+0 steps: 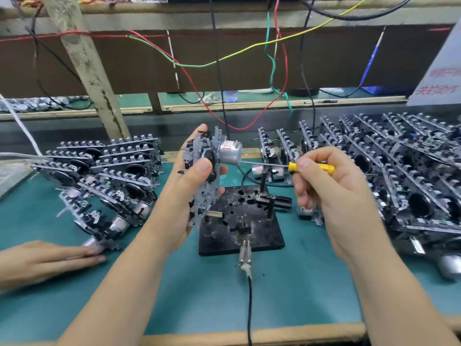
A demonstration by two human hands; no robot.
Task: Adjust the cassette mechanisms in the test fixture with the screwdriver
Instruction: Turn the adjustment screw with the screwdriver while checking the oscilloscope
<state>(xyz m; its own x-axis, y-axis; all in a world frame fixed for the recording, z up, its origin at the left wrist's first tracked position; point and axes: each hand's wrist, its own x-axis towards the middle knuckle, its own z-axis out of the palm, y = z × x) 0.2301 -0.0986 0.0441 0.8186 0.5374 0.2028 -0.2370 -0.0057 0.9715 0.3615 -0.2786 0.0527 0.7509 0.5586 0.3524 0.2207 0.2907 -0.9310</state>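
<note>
Cassette mechanisms in bulk flank the work area: a large stack [404,171] fills the bench on the right and a smaller stack [109,181] lies on the left, both on the green bench mat [299,283]. Between them, on the mat, stands the black test fixture [243,221], a plate with upright posts, holes and a cable [249,305] leading from its near edge toward the viewer; no mechanism is seated on it. One cassette mechanism [204,176] is held upright above the fixture's left edge, its long axis near vertical and its cylindrical motor [230,152] projecting to the right. The left hand [189,191] grips this mechanism, thumb across the front, fingers behind. The right hand [329,188] pinches the yellow-handled screwdriver [309,168], whose thin shaft lies almost horizontal and points left, its tip at or just beside the motor's end face; whether the tip is engaged cannot be told. The two hands are apart, linked only through tool and part. The adjustment point thus lies left of the right hand, along the shaft's axis, so the coming move probably depends on keeping shaft and motor aligned. A third hand [50,258], another person's, rests flat on the mat at far left.
</note>
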